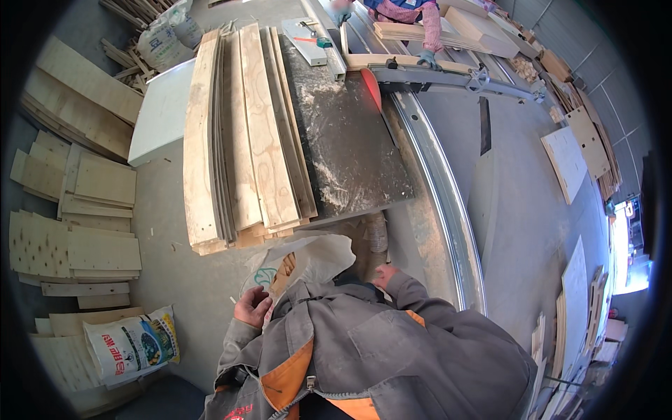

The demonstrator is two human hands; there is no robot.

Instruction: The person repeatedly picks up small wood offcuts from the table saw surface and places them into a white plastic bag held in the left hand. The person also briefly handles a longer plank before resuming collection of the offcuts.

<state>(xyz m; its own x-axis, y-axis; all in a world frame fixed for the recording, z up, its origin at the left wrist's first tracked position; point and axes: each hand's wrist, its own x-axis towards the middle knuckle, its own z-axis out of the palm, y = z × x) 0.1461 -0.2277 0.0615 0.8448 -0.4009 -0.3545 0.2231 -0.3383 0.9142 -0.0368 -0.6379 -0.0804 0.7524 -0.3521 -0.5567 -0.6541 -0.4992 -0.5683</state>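
My left hand (253, 306) hangs beside my jacket, its fingers loosely bent and apart, with nothing plainly held in them. A small white stick shows at its outer side; I cannot make out whether it touches the hand. Right by this hand is a white woven sack (318, 250), its mouth gaping around brown scraps. My right hand (383, 275) is low beside a ribbed hose (377, 233); its fingers are mostly hidden. Ahead, long wooden boards (245, 140) lie stacked on a dark, sawdust-covered saw table (350, 147).
A red guard (371, 89) stands by the metal rail (448, 203) along the table's right. Across the table, a co-worker's gloved hand (428, 60) rests on a crossbar. Plywood pieces (105, 178) and a printed sack (133, 343) lie at left. Panels (565, 162) lean at right.
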